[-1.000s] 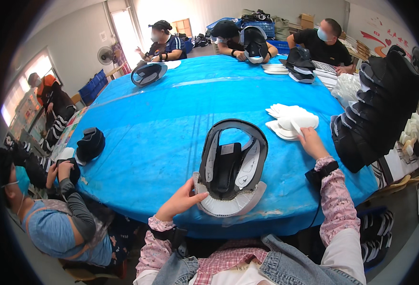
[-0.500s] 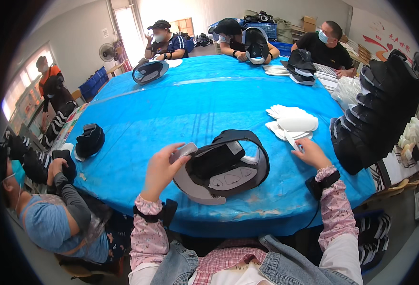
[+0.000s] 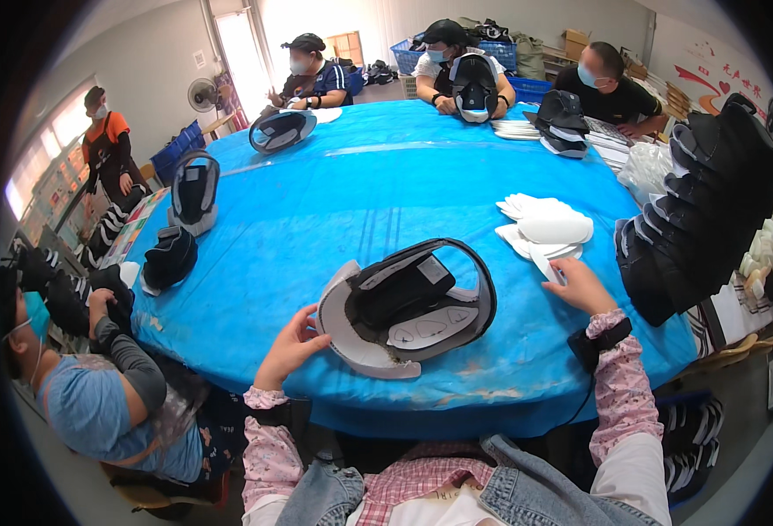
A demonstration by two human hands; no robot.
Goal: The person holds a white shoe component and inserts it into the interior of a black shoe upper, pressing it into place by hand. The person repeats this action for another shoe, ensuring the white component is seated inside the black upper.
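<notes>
On the blue-covered table before me lies a black cap (image 3: 404,298), open side up, with its grey brim (image 3: 337,320) curving round the left side. Inside it is a pale panel with drawn outlines. My left hand (image 3: 290,349) is at the brim's left edge, fingers apart, fingertips touching it. With thumb and fingers my right hand (image 3: 579,285) pinches one thin white pad (image 3: 543,262). That pad leans at the near edge of a pile of white pads (image 3: 551,221).
At right rises a tall stack of black caps (image 3: 702,210). Two caps stand at left, the nearer one (image 3: 170,259) beside a seated person (image 3: 115,403). Another cap (image 3: 281,131) lies far across the table (image 3: 334,197). Several people sit round it; one person (image 3: 110,149) stands at far left.
My left hand has moved down and left from the brim's upper end, which now lies spread outward. Another cap has appeared on the table's left side. My right hand has barely moved.
</notes>
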